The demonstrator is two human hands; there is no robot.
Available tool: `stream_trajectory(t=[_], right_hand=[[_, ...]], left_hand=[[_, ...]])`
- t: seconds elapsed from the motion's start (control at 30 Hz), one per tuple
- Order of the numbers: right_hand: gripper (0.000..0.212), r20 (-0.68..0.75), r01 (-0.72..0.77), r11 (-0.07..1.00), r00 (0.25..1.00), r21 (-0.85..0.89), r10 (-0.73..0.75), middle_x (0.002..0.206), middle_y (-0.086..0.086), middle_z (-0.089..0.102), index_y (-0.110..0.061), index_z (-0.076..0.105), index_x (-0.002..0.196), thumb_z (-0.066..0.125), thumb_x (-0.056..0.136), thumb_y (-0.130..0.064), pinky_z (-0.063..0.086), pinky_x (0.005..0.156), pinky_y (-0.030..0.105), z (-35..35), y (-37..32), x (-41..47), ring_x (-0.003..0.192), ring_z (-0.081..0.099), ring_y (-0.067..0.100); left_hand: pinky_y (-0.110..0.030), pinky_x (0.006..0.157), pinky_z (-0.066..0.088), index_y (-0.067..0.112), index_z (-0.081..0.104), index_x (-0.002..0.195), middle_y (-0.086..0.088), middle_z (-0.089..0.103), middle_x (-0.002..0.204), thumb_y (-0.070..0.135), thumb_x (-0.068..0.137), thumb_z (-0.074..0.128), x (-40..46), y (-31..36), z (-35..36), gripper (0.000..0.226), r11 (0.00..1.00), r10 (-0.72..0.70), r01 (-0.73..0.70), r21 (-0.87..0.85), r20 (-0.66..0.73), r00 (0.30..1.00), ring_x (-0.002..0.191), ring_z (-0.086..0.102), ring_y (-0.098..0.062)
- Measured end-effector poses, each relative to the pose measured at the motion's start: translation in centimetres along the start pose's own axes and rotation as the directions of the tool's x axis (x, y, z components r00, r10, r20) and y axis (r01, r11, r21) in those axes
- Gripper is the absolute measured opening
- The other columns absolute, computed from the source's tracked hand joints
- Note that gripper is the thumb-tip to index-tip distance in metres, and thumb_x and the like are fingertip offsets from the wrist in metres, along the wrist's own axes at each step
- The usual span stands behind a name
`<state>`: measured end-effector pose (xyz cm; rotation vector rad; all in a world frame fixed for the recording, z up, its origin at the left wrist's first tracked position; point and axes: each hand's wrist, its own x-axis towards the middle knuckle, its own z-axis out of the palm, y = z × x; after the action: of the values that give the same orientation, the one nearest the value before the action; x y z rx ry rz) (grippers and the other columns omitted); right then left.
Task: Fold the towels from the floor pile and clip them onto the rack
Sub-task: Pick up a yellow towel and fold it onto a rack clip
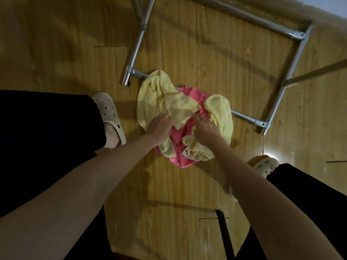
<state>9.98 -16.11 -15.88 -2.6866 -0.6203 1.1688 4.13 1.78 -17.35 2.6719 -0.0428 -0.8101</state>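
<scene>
A heap of towels lies on the wooden floor between my feet. Pale yellow towels (159, 94) are tangled over a pink towel (180, 132). My left hand (159, 128) reaches down onto the heap, its fingers curled on the edge of a yellow towel. My right hand (205, 129) rests on the pink and yellow cloth beside it, fingers pointing into the pile; its grip is hidden. The rack's metal base frame (244, 116) stands just behind the heap, one bar passing under the towels.
My feet in pale clogs stand at the left (110, 113) and right (264, 164) of the pile. A thin dark bar (225, 237) crosses the near floor. Rack tubes (293, 62) run along the right side and the back.
</scene>
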Motion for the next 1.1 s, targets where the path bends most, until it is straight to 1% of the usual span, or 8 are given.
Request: stream_trajectory(t=[0.13, 0.27, 0.37, 0.43, 0.6, 0.73, 0.83, 1.1], right_hand=[[0.068, -0.016, 0.088, 0.991, 0.996, -0.096, -0.090, 0.160, 0.005, 0.015, -0.012, 0.015, 0.152, 0.044, 0.091, -0.003, 0.014, 0.119, 0.043, 0.5, 0.8, 2.2, 0.148, 0.009, 0.023], [0.061, -0.118, 0.186, 0.977, 0.973, -0.101, -0.198, 0.156, 0.011, 0.027, -0.006, 0.030, 0.147, 0.044, 0.088, 0.002, 0.023, 0.115, 0.049, 1.1, 1.7, 4.3, 0.146, 0.019, 0.027], [0.058, -0.116, 0.208, 0.975, 0.969, -0.078, -0.216, 0.154, 0.011, 0.031, -0.009, 0.038, 0.144, 0.045, 0.089, 0.002, 0.027, 0.114, 0.050, 1.5, 2.3, 5.8, 0.143, 0.025, 0.031], [0.051, -0.151, 0.205, 0.977, 0.966, -0.062, -0.212, 0.151, 0.011, 0.036, -0.011, 0.048, 0.138, 0.047, 0.089, 0.000, 0.033, 0.110, 0.050, 1.7, 2.3, 6.6, 0.137, 0.033, 0.035], [0.033, -0.231, 0.182, 0.977, 0.951, -0.112, -0.203, 0.125, 0.013, 0.056, -0.011, 0.065, 0.113, 0.053, 0.083, -0.004, 0.045, 0.091, 0.047, 1.5, 1.8, 7.7, 0.109, 0.049, 0.036], [0.017, -0.270, 0.200, 0.942, 0.923, -0.271, -0.274, 0.098, 0.015, 0.064, -0.007, 0.071, 0.089, 0.065, 0.075, 0.000, 0.050, 0.071, 0.042, 1.7, 1.6, 8.2, 0.088, 0.058, 0.035], [0.012, -0.219, 0.233, 0.912, 0.923, -0.337, -0.317, 0.090, 0.011, 0.065, -0.007, 0.071, 0.081, 0.067, 0.073, 0.001, 0.048, 0.068, 0.038, 1.4, 1.2, 7.8, 0.083, 0.059, 0.031], [0.014, -0.396, 0.320, 0.945, 0.861, -0.069, -0.320, 0.092, 0.011, 0.071, -0.004, 0.070, 0.096, 0.060, 0.087, -0.002, 0.046, 0.073, 0.035, -2.7, -0.6, 1.5, 0.086, 0.063, 0.030]], left_hand=[[-0.037, 0.092, 0.044, 0.009, 0.052, 0.114, -0.009, 0.054, 0.114, 0.022, 0.088, 0.060, 1.9, 1.0, 2.0, 0.030, 0.999, -0.044, 0.044, -0.002, -0.027, 0.999, 0.113, 0.049, -0.027], [-0.036, 0.093, 0.043, 0.010, 0.051, 0.117, -0.010, 0.052, 0.118, 0.024, 0.084, 0.065, 3.2, 1.5, 3.8, 0.038, 0.995, -0.100, 0.099, -0.019, -0.110, 0.989, 0.113, 0.049, -0.027], [-0.035, 0.078, 0.051, 0.010, 0.059, 0.103, -0.009, 0.059, 0.103, 0.019, 0.076, 0.074, 4.1, 2.0, 4.3, 0.033, 0.989, -0.151, 0.147, -0.033, -0.166, 0.975, 0.096, 0.058, -0.026], [-0.036, 0.068, 0.054, 0.008, 0.064, 0.090, -0.011, 0.062, 0.091, 0.009, 0.071, 0.076, 4.7, 2.0, 4.7, 0.022, 0.977, -0.192, 0.164, -0.134, -0.231, 0.954, 0.085, 0.061, -0.029], [-0.038, 0.087, 0.048, 0.004, 0.063, 0.105, -0.012, 0.060, 0.104, 0.007, 0.086, 0.055, 4.4, 1.2, 5.2, 0.020, 0.901, -0.262, 0.129, -0.414, -0.285, 0.922, 0.102, 0.056, -0.029], [-0.036, 0.074, 0.048, 0.003, 0.062, 0.096, -0.010, 0.059, 0.090, 0.008, 0.082, 0.058, 3.3, 1.0, 4.2, 0.015, 0.872, -0.295, 0.116, -0.476, -0.322, 0.900, 0.087, 0.056, -0.025], [-0.035, 0.071, 0.048, 0.003, 0.061, 0.093, -0.010, 0.059, 0.088, 0.008, 0.079, 0.061, 2.5, 0.9, 3.1, 0.015, 0.889, -0.255, 0.076, -0.452, -0.350, 0.901, 0.086, 0.057, -0.025], [-0.038, 0.069, 0.047, 0.002, 0.062, 0.092, -0.012, 0.062, 0.088, 0.010, 0.076, 0.061, 0.0, -0.1, -1.1, 0.017, 0.915, -0.250, 0.102, -0.389, -0.351, 0.902, 0.087, 0.056, -0.028]])
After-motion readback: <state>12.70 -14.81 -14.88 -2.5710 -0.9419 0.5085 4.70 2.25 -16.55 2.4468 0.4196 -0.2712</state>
